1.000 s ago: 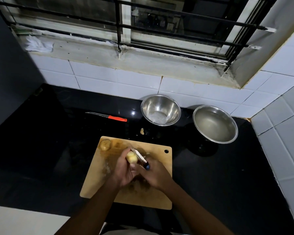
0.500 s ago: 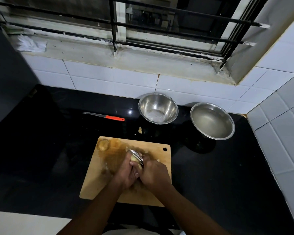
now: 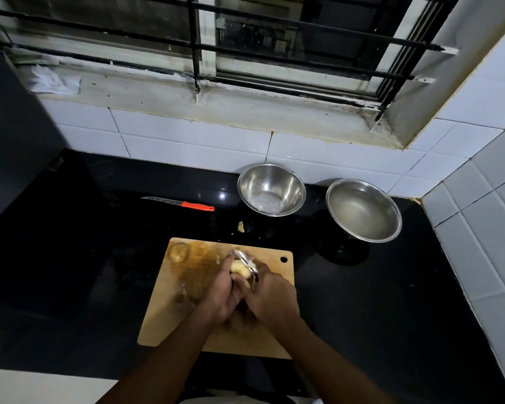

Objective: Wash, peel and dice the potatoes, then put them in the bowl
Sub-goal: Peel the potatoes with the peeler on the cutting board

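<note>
Two hands meet over a wooden board point(image 3: 169, 316) on a black counter point(image 3: 70, 272). The left hand point(image 3: 220, 295) holds a pale yellow potato point(image 3: 239, 269). The right hand point(image 3: 270, 298) holds a metal peeler point(image 3: 247, 262) against the potato. Brown peel bits lie on the board. A knife point(image 3: 178, 203) with an orange handle lies behind the board. To its right stand a small bowl point(image 3: 271, 189) and a big bowl point(image 3: 363, 209), side by side near the white tiles point(image 3: 187, 141).

White cloth point(image 3: 54, 81) on windowsill point(image 3: 245, 112); barred window point(image 3: 204, 39) above.
</note>
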{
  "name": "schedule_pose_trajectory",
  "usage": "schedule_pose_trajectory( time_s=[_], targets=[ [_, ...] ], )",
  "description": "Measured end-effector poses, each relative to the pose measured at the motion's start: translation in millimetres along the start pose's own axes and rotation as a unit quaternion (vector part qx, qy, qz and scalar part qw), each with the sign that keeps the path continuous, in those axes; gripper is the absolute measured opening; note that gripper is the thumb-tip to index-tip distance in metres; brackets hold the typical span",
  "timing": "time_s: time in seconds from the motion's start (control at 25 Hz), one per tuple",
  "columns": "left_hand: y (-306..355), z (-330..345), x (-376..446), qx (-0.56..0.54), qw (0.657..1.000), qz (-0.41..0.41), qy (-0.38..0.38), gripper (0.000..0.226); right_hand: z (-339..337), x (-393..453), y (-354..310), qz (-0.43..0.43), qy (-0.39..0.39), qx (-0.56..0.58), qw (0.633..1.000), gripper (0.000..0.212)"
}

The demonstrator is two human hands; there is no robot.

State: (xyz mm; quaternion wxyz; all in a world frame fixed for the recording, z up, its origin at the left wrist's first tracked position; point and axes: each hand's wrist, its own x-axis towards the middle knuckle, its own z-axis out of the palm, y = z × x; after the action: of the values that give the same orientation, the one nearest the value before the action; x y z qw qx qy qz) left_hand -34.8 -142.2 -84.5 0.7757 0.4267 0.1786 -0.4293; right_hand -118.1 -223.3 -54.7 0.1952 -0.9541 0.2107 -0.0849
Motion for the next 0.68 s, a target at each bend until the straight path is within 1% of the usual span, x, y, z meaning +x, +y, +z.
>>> schedule_pose_trajectory(
  time_s=[0.12,0.2,0.32,0.4,0.44,0.52,0.6,0.68],
  targets=[
    [-4,-4,1,0.051,0.999,-0.002,0.002,0.047,-6,6,6,-0.001,-0.032,-0.065,0.997,0.068],
    [-3,-8,0,0.074,0.997,0.002,-0.016,0.042,-4,5,10,-0.008,-0.032,-0.067,0.997,0.068],
    [6,-13,-8,0.004,0.998,-0.005,-0.061,0.027,0,-1,16,-0.04,-0.026,-0.038,0.998,0.069],
    [13,-19,-8,-0.004,0.996,-0.015,-0.084,0.026,3,-2,23,-0.07,-0.041,-0.027,0.996,0.069],
    [13,-20,-6,0.017,0.996,-0.019,-0.081,0.027,2,-1,24,-0.085,-0.051,-0.027,0.995,0.067],
    [9,-21,-3,0.072,0.996,-0.009,-0.053,0.03,0,0,25,-0.112,-0.069,-0.03,0.991,0.065],
    [0,-20,-2,0.125,0.991,0.018,-0.037,0.035,-1,-1,23,-0.126,-0.064,-0.022,0.99,0.071],
    [-10,-19,-2,0.172,0.984,0.036,-0.038,0.041,-2,-1,22,-0.123,-0.056,-0.03,0.99,0.077]
  ],
)
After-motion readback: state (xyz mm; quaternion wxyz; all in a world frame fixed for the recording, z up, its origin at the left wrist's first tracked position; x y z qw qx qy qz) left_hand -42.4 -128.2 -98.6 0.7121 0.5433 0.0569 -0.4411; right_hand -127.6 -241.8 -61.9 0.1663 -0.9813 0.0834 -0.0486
